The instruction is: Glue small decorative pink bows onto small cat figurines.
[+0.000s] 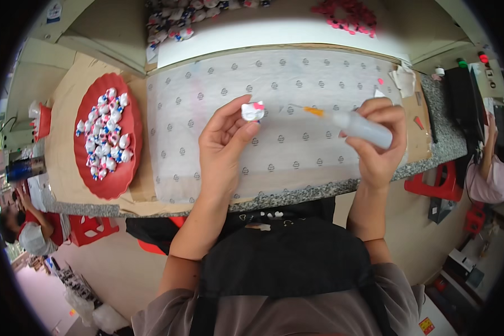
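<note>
Between the thumb and fingers of my left hand point(226, 134) is a small white cat-head figurine point(253, 111) with a pink patch on top. My right hand point(381, 137) grips a translucent squeeze bottle point(364, 129), tilted so its orange needle tip point(313, 111) points left. The thin needle ends a short way from the figurine, not touching it. Both hands are over a white patterned sheet point(285, 168) on the table. To the left, a red scalloped plate point(84, 168) bears many similar white figurines point(106, 134) with blue and pink parts.
A shelf point(285, 36) behind the sheet carries more figurines point(184, 14) and a heap of pink pieces point(350, 17). Crumpled white tissue point(404, 79) lies at the sheet's far right. Red stools point(437, 182) stand below the table. Other people sit at far left point(36, 235) and far right point(487, 173).
</note>
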Motion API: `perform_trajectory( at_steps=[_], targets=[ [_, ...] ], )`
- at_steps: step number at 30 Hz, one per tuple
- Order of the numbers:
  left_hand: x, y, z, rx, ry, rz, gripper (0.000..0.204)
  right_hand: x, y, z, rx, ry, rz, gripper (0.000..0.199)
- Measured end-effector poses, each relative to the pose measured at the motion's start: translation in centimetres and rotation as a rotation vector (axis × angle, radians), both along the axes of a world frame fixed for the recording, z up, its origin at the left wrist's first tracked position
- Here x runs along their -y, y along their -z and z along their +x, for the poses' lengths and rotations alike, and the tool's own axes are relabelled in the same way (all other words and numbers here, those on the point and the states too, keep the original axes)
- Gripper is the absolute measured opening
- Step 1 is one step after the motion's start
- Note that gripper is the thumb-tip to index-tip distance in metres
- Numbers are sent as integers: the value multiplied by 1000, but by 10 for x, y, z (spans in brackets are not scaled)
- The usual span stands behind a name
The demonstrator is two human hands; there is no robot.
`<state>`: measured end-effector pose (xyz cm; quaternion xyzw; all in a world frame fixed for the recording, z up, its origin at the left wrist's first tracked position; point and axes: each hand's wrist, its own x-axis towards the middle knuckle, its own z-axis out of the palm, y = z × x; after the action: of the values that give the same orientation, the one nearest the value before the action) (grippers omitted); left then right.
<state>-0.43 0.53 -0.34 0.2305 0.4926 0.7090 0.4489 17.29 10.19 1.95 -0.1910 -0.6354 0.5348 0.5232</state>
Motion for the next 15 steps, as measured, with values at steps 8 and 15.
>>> perform_trajectory(
  at_steps=[8,15],
  targets=[
    [-1,-4,2,97,95,0,36,-125,-2,3,597,133,-2,19],
    [-2,-1,3,50,71,-13,35,-174,19,-52,1139,503,499,26]
  ],
)
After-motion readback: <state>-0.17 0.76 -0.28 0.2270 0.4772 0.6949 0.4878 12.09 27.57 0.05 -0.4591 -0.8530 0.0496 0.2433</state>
